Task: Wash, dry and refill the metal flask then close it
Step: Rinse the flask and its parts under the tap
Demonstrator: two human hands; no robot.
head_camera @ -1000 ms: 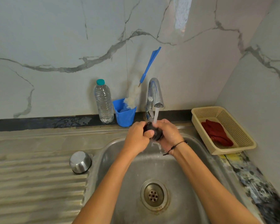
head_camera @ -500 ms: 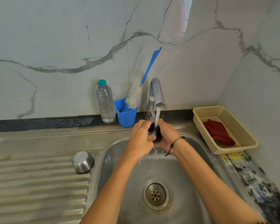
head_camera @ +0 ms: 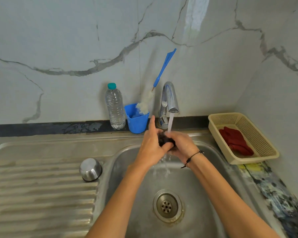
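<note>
Both hands meet over the sink basin [head_camera: 127, 169], under the running tap [head_camera: 169, 98]. Between them is a small dark round piece [head_camera: 164, 140], seemingly the flask's cap, mostly hidden by fingers. My right hand [head_camera: 182, 143] cups it from below and the right. My left hand [head_camera: 150, 145] presses on it from the left, thumb across it and index finger raised. The water stream lands on the piece and runs off into the basin. A rounded shiny metal vessel [head_camera: 90, 169] stands mouth down on the drainboard, left of the basin.
A clear plastic water bottle [head_camera: 114, 107] with a teal cap stands at the back wall. Beside it a blue cup [head_camera: 137, 121] holds a blue-handled bottle brush [head_camera: 162, 71]. At the right, a beige basket [head_camera: 258, 140] contains a red cloth [head_camera: 236, 140]. The drain [head_camera: 167, 206] is open.
My hands have kept turning and rubbing the dark piece under the stream. My left index finger has lifted up. The view has shifted slightly.
</note>
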